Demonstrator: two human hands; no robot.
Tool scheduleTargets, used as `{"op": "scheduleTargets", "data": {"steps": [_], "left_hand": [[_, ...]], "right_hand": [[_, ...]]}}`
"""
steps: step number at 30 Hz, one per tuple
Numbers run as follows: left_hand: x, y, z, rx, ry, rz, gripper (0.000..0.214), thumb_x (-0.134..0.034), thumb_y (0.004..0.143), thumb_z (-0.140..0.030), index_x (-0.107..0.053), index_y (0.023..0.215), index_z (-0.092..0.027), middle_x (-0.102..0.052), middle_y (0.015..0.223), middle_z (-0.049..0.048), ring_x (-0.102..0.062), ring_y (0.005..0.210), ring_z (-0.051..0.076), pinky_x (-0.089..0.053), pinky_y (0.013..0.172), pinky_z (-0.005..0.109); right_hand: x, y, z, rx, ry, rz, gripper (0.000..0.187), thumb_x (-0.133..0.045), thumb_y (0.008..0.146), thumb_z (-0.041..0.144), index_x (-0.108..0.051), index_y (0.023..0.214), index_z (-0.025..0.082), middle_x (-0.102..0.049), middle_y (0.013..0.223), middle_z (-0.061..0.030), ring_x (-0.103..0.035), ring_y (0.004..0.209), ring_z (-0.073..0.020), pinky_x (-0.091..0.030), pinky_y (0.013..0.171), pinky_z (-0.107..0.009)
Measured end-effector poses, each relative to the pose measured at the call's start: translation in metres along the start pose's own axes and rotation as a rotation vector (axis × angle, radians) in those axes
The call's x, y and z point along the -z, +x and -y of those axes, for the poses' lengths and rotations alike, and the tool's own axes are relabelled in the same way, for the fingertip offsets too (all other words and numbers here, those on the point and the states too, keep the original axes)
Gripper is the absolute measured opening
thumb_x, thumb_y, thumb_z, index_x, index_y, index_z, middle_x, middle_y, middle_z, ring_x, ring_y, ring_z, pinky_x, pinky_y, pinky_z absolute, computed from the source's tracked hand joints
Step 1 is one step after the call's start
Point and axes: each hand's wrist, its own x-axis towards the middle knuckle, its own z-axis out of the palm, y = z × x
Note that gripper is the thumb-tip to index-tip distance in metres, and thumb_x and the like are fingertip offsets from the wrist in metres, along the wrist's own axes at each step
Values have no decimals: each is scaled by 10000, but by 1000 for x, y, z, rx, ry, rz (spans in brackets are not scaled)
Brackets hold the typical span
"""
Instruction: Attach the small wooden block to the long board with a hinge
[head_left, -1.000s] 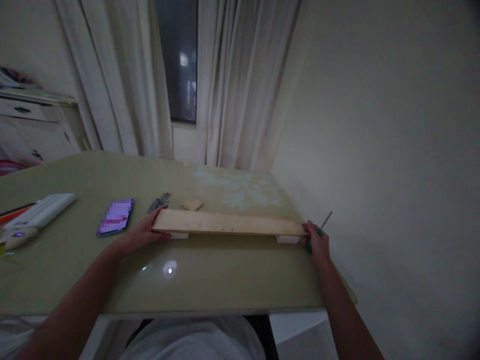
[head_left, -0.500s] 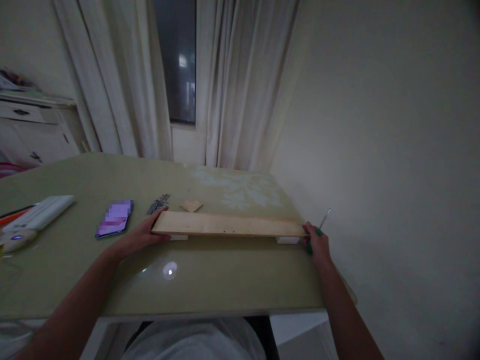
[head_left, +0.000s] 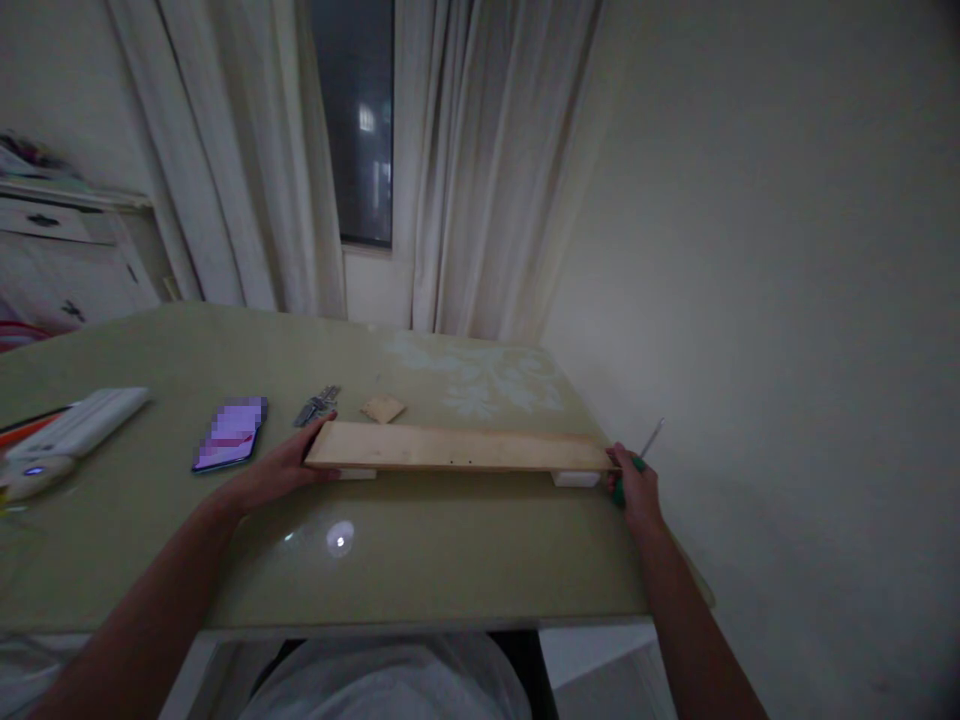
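A long pale wooden board (head_left: pixel 459 447) lies level across two small white blocks, the left block (head_left: pixel 358 474) and the right block (head_left: pixel 576 479). Two small dark holes show near the middle of its front edge. My left hand (head_left: pixel 289 468) grips the board's left end, thumb on the far corner and fingers at the near one. At the other end, my right hand (head_left: pixel 636 488) closes on the board's corner. That same hand also holds a screwdriver (head_left: pixel 652 437) with a green handle, its metal shaft pointing up and away to the right.
Behind the board lie a small wooden square (head_left: pixel 383 408) and a bunch of keys (head_left: pixel 318 404). Left of them are a phone (head_left: pixel 231 433) and a long white device (head_left: pixel 82 430). The glossy green table (head_left: pixel 465 560) meets a wall (head_left: pixel 787 350) on the right.
Both hands keep their hold on the board's ends, and the board stays in place. Only a very slight shift of the view shows.
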Motion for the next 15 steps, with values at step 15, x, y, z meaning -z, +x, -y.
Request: {"op": "scheduleTargets", "data": {"steps": [15], "left_hand": [[8, -9, -20, 55, -165, 103, 1072, -856, 729, -438, -363, 1644, -176, -620, 1511, 147, -612, 1359, 372, -535, 1102, 407]], "right_hand": [[-1, 1, -1, 6, 62, -29, 609, -894, 538, 670, -746, 826, 154, -623, 579, 31, -482, 437, -88, -385, 389, -215]]}}
